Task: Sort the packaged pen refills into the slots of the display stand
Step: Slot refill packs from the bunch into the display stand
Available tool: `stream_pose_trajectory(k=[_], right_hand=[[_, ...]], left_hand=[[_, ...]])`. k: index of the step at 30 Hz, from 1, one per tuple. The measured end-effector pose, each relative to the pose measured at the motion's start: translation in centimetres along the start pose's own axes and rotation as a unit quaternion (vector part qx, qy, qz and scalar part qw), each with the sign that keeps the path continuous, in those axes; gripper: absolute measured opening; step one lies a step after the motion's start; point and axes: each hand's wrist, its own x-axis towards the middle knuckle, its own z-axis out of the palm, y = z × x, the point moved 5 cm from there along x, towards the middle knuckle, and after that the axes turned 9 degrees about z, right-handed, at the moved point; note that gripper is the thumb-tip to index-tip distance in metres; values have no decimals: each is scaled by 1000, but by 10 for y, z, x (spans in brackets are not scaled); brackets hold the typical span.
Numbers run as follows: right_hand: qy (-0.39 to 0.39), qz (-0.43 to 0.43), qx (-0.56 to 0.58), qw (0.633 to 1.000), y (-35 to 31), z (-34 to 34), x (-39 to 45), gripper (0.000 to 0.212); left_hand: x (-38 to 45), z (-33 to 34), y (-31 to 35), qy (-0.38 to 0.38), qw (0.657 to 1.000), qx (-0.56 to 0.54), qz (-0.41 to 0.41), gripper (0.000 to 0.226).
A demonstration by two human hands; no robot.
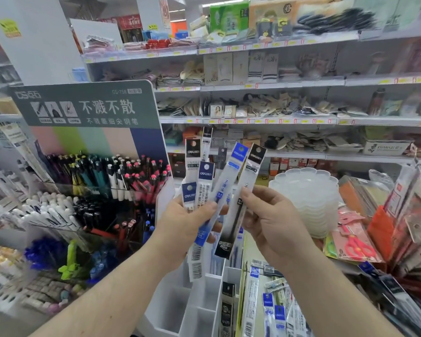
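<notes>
The left hand point(185, 222) gripped a fanned bunch of refill packs point(206, 181), labels legible. At its three o'clock, the right hand point(270, 220) pinched the black-topped pack point(243, 188), likely singling it out for a slot in the white stand point(202, 310).

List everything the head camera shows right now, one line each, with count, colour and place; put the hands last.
refill packs: several fanned, blue and black headers, held up at centre
black refill pack: one, right of the fan
display stand: one, white, slots below the hands
loose refill packs: several, lower right
pen display: one, green header, left, full of pens
scissors pack: one, pink, right
store shelves: several tiers, behind
left hand: grips the fan
right hand: pinches the black refill pack
</notes>
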Motion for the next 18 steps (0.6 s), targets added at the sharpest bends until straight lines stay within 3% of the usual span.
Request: stream_pose_trajectory(k=[3,6,10,12,18], right_hand=[[35,-32,-8,999,4,1,3,21],[77,-44,-13,996,8,-1,5,38],[86,-31,-16,996,12,-5,4,18],[84,-28,-17,996,7,-9,4,6],[203,-86,-76,972,-43,-24,44,16]], left_hand=[[-1,4,-2,-12,1000,-21,-9,11],[-1,5,-5,-28,998,-49,-24,24],[-1,5,-5,-32,997,-61,-34,17],[0,1,0,4,999,-38,-2,18],[3,-21,8,156,984,-70,57,21]])
